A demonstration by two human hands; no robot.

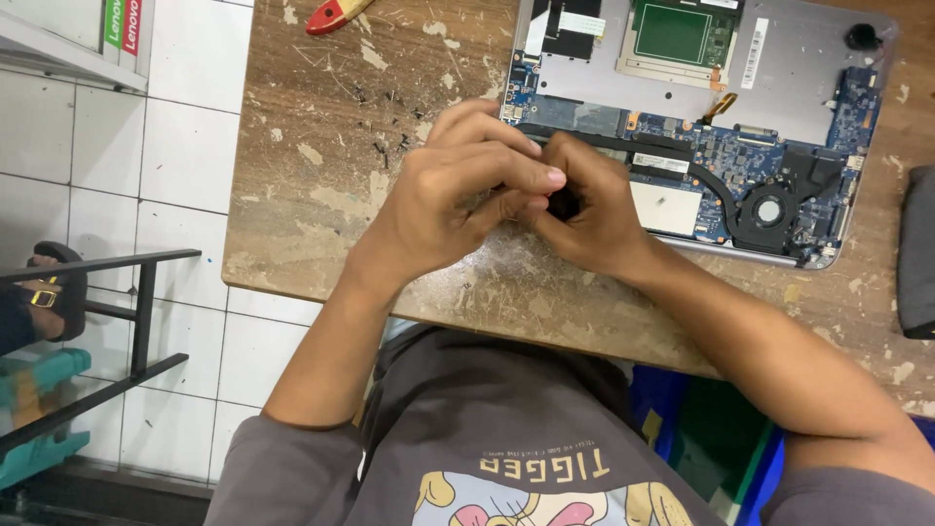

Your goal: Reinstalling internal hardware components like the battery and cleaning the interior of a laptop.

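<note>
Both my hands meet over the near left corner of an opened laptop (779, 88) lying on a worn wooden table (321, 195). My left hand (458, 190) and my right hand (589, 209) pinch a small black part (562, 203) between their fingertips; most of it is hidden. The laptop's bottom cover is off, showing a blue circuit board (750, 156), a round fan (769, 209), a copper-dark heat pipe and a silver panel with a green-framed module (674, 34).
Several tiny dark screws (390, 122) lie scattered on the table left of the laptop. A red-handled tool (329, 15) lies at the far edge. A black object (917, 253) sits at the right edge. White tiled floor and a black metal frame (127, 321) are to the left.
</note>
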